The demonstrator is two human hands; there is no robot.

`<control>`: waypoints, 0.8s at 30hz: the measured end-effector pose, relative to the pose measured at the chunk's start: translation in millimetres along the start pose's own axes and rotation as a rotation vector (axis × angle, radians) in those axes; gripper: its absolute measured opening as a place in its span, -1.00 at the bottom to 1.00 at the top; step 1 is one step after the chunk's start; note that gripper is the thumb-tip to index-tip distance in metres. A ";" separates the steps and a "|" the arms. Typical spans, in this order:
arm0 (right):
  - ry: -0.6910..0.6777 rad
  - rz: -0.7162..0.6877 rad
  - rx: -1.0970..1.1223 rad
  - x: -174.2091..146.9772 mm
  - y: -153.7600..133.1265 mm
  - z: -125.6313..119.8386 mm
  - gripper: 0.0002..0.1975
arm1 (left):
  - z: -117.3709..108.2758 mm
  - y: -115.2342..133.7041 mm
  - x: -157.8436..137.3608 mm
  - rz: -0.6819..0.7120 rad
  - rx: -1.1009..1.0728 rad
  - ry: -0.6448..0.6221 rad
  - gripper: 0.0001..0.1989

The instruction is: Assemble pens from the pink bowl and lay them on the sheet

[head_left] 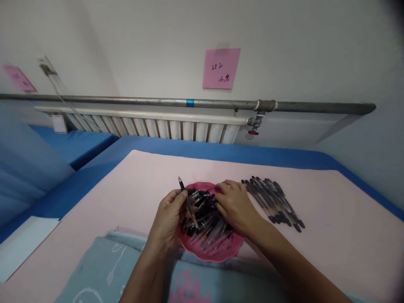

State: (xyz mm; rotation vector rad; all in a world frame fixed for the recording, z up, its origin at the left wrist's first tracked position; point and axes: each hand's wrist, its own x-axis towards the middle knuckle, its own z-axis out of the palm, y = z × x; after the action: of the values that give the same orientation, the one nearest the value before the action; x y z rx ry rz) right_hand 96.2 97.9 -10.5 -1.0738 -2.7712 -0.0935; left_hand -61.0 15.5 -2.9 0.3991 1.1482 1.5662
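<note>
My left hand [172,212] pinches an uncapped pen [189,207] between thumb and fingers, its tip pointing up and away from me. Beneath both hands sits a pink scalloped basket [217,256], filled with loose pens and dark pen caps [202,206]. My right hand [233,204] reaches over the basket's right side with its fingers curled down among the caps; whatever its fingertips grip is hidden. Just right of that hand, a row of capped pens [273,202] lies side by side on the pink cover [331,210].
A folded blue-grey cloth [104,265] lies in front of the basket. On the left is a white sheet [28,240]. Behind the blue bed edge [176,147] stand a radiator [176,128] and a metal pipe [142,101]. A pink note [221,69] hangs on the wall.
</note>
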 end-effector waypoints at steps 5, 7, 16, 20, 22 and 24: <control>-0.038 -0.003 -0.069 2.3 -6.4 2.1 -0.85 | 1.0 -2.6 -1.2 0.006 0.004 -0.008 -0.76; -0.047 0.006 -0.092 1.5 -7.2 2.6 -0.85 | 1.7 -3.5 -1.9 -0.006 0.006 -0.022 -0.76; -0.068 -0.040 -0.110 -0.4 -7.2 2.6 -0.86 | 0.2 -1.9 1.0 0.001 0.025 -0.003 -0.75; -0.058 -0.061 -0.076 -0.4 -7.7 3.2 -0.85 | 1.5 -0.5 0.2 -0.017 0.005 0.021 -0.76; -0.056 -0.068 -0.046 -0.7 -8.1 4.2 -0.83 | 1.9 -0.1 -0.8 -0.023 -0.011 0.011 -0.76; -0.048 -0.068 -0.010 -1.5 -7.7 4.2 -0.82 | 1.7 0.7 -1.9 -0.025 -0.026 -0.001 -0.76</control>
State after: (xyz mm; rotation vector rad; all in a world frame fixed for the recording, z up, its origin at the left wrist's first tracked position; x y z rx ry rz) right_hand 91.5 91.7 -14.9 -0.9969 -2.8534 -0.0921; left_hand -59.4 14.6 -0.9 0.3675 1.1265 1.5576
